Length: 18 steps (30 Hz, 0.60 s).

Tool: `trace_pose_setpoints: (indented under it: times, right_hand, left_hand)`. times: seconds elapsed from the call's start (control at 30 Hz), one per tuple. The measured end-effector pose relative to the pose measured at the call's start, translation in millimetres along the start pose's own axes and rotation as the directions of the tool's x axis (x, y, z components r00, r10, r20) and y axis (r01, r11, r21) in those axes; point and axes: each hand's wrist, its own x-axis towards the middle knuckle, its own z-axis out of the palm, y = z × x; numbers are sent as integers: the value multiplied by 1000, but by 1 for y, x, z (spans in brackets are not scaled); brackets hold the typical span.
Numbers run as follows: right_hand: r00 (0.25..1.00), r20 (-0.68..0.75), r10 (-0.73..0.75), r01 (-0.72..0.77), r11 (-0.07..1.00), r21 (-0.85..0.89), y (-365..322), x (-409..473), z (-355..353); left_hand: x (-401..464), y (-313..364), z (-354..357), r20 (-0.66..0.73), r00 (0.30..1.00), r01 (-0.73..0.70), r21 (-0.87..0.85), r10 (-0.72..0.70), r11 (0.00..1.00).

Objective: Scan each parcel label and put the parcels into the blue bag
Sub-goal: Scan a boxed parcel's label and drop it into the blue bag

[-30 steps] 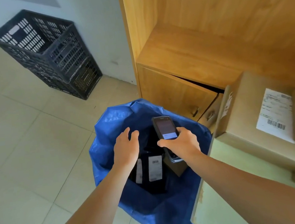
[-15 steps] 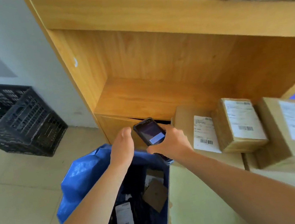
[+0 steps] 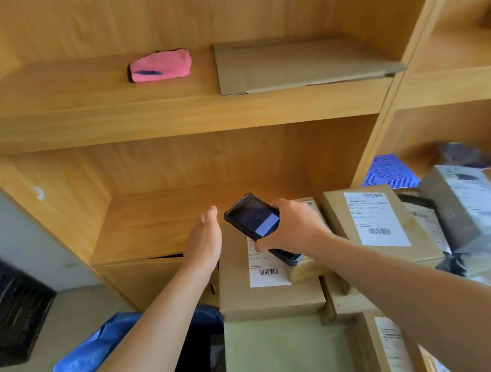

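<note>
My right hand point(image 3: 293, 229) grips a black handheld scanner point(image 3: 253, 220), held just above the white label point(image 3: 265, 268) of a brown cardboard parcel point(image 3: 238, 291). My left hand point(image 3: 204, 240) reaches edge-on to that parcel's far left corner with fingers straight and nothing in it. More labelled parcels lie to the right: a brown box point(image 3: 375, 222), a grey wrapped parcel point(image 3: 472, 207) and another box point(image 3: 388, 350) at the bottom. The blue bag point(image 3: 75, 370) stands open at lower left, under my left forearm.
The parcels rest on a pale green table point(image 3: 284, 357) against a wooden shelf unit point(image 3: 168, 118). The upper shelf holds a pink cloth point(image 3: 160, 66) and flat cardboard point(image 3: 294, 62). A black crate point(image 3: 2, 308) stands on the floor at left.
My view has risen from the bag to the shelf. Both hands moved up and right, from over the bag to the nearest brown parcel; the scanner stayed in my right hand.
</note>
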Motion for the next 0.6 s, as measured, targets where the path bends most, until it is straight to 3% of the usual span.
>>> trace_pose_setpoints:
  times: [0.37,0.6]
  right_hand:
    - [994,2,109,-100,915,-390,87,-8,-87]
    - [992,76,103,-37,801,-598,119,-25,-123]
  left_hand:
    - [-13,16,69,218,967,125,62,-136,990]
    - [-18,22,99,268,953,116,97,-139,988]
